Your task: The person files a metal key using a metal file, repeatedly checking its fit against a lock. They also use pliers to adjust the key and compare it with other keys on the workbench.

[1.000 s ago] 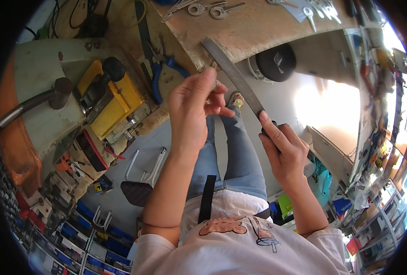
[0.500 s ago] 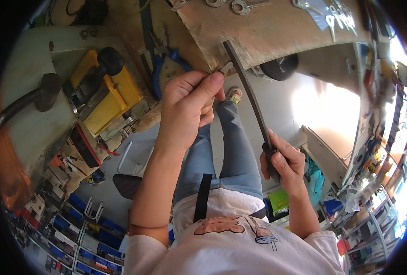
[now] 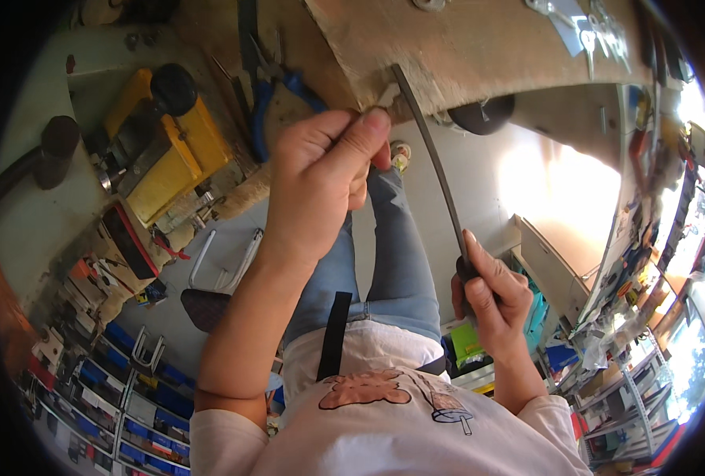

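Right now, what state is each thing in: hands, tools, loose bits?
Left hand: closed, pinching the small metal piece
Small metal piece: one end sticking out, rest hidden by fingers
Right hand: closed around the file's handle
File: held, narrow edge to camera, close to the metal piece; contact unclear
Pliers: lying down, handles spread
Keys: lying on the bench

Brown workbench (image 3: 479,47) (front edge worn): blue-handled pliers (image 3: 273,73) toward left, silvery keys (image 3: 587,38) toward right.
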A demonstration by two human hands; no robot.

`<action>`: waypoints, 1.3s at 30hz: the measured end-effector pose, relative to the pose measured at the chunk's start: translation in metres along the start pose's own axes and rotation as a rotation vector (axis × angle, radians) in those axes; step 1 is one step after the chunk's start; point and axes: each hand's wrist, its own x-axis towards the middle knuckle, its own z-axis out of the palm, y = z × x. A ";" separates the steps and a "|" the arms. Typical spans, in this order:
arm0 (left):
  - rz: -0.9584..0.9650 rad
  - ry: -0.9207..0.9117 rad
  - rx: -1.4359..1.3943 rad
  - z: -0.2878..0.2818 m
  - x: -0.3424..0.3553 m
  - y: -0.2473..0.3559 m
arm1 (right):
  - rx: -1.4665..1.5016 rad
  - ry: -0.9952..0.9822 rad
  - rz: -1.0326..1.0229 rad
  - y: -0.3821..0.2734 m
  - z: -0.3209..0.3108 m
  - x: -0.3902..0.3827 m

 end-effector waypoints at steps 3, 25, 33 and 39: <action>0.017 0.021 0.016 0.000 0.002 0.001 | 0.046 0.009 -0.027 0.004 -0.001 -0.002; 0.020 -0.031 0.095 -0.004 0.004 0.007 | 0.029 -0.037 -0.097 -0.013 0.011 0.065; 0.046 -0.029 0.136 -0.005 0.003 0.004 | 0.064 -0.076 -0.066 -0.012 0.011 0.062; 0.053 -0.046 0.085 -0.006 0.003 0.000 | 0.086 -0.031 -0.049 -0.002 0.016 0.017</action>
